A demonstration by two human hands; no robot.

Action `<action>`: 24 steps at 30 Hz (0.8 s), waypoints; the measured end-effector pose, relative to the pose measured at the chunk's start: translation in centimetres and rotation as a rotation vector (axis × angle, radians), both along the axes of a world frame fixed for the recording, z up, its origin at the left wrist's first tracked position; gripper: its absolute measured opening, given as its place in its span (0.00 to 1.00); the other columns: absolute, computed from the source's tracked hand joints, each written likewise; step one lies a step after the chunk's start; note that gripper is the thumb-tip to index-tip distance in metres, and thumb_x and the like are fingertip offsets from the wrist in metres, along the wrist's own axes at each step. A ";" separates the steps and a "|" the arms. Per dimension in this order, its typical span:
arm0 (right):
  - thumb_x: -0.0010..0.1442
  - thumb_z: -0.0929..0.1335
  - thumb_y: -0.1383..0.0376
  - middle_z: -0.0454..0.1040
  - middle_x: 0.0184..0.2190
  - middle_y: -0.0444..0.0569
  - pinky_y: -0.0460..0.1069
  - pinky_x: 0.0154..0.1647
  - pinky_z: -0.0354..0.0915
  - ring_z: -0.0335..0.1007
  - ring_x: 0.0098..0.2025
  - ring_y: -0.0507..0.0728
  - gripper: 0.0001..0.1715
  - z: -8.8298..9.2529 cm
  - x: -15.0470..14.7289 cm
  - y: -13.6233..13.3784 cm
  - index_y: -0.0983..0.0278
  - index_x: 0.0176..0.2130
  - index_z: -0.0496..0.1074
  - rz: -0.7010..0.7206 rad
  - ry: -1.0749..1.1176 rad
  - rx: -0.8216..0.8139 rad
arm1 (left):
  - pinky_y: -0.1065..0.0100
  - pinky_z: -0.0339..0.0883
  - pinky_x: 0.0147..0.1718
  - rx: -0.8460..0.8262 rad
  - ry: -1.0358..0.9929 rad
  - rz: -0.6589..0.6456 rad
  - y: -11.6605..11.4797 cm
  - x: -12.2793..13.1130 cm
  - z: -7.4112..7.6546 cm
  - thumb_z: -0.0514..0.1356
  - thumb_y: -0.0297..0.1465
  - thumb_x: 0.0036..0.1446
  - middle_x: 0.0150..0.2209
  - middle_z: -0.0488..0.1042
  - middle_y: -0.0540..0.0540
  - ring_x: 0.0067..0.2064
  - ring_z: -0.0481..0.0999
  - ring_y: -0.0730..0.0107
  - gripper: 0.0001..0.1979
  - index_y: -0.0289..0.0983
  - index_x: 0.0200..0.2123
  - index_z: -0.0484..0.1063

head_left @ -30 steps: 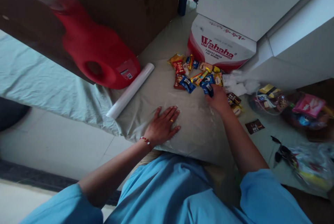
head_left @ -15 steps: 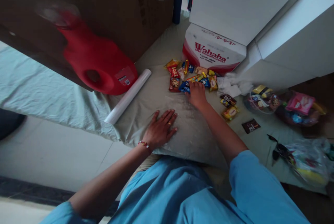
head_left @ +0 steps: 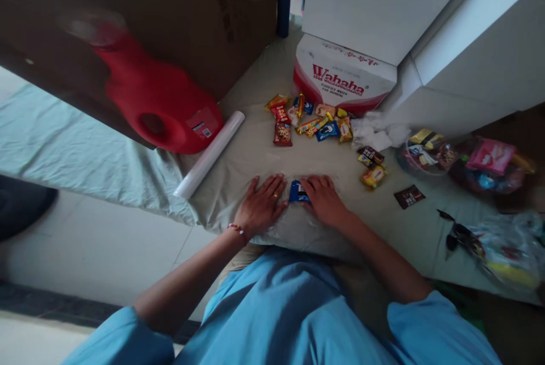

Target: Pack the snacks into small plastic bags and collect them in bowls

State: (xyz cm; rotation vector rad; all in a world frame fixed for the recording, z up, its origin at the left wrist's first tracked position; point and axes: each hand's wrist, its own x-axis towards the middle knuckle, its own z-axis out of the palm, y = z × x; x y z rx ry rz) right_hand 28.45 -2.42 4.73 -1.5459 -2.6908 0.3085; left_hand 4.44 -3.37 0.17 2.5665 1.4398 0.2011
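Note:
My left hand (head_left: 263, 206) lies flat with its fingers spread on a clear plastic bag (head_left: 298, 229) on the cloth-covered surface. My right hand (head_left: 324, 199) rests beside it, fingers on a small blue snack packet (head_left: 297, 191) that lies between the two hands. Farther back sits a pile of wrapped snacks (head_left: 313, 120) in red, yellow and blue. A few loose packets (head_left: 371, 166) lie to the right of the pile.
A red jug (head_left: 157, 104) and a white roll (head_left: 210, 154) lie at the left, below a brown cardboard box (head_left: 149, 7). A Wahaha carton (head_left: 343, 78) and white boxes (head_left: 447, 41) stand behind. Bags of snacks (head_left: 464, 160) lie at the right; the surface's edge runs along the left.
My right hand left the snack pile and pulled a blue packet back toward me, beside my left hand. My left hand stayed flat.

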 end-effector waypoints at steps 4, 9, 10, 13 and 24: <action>0.67 0.70 0.63 0.70 0.61 0.63 0.69 0.73 0.45 0.59 0.67 0.68 0.36 -0.5 -0.2 -0.5 0.65 0.70 0.61 -0.025 -0.001 0.021 | 0.44 0.33 0.74 0.004 0.023 0.007 0.0 0.0 -0.2 0.44 0.45 0.73 0.76 0.52 0.41 0.76 0.52 0.57 0.32 0.40 0.75 0.51; 0.68 0.70 0.60 0.70 0.62 0.64 0.74 0.72 0.43 0.55 0.70 0.70 0.36 -0.1 -1.2 -0.9 0.64 0.70 0.60 -0.053 0.050 0.013 | 0.41 0.36 0.73 0.005 0.030 0.002 0.0 0.1 0.1 0.45 0.44 0.73 0.75 0.55 0.39 0.75 0.54 0.54 0.31 0.39 0.74 0.54; 0.68 0.69 0.60 0.69 0.62 0.64 0.75 0.71 0.43 0.55 0.70 0.70 0.36 -0.1 -1.5 -0.9 0.64 0.70 0.60 -0.060 0.055 0.006 | 0.41 0.37 0.72 0.007 0.028 0.000 0.0 0.1 0.2 0.45 0.44 0.73 0.75 0.55 0.39 0.75 0.55 0.53 0.31 0.39 0.74 0.54; 0.69 0.68 0.64 0.70 0.62 0.63 0.74 0.72 0.43 0.56 0.70 0.69 0.33 -0.1 -1.9 -0.9 0.63 0.70 0.60 -0.044 0.051 -0.001 | 0.41 0.38 0.72 0.014 0.013 -0.004 0.1 0.0 0.3 0.46 0.43 0.73 0.74 0.57 0.38 0.74 0.56 0.52 0.31 0.39 0.74 0.54; 0.64 0.73 0.60 0.68 0.63 0.63 0.75 0.72 0.42 0.56 0.70 0.70 0.42 0.7 -0.4 -1.3 0.62 0.71 0.58 -0.053 0.117 -0.064 | 0.41 0.43 0.72 -0.009 -0.043 0.032 0.3 -0.4 -0.2 0.43 0.40 0.74 0.75 0.55 0.38 0.74 0.57 0.53 0.30 0.39 0.74 0.53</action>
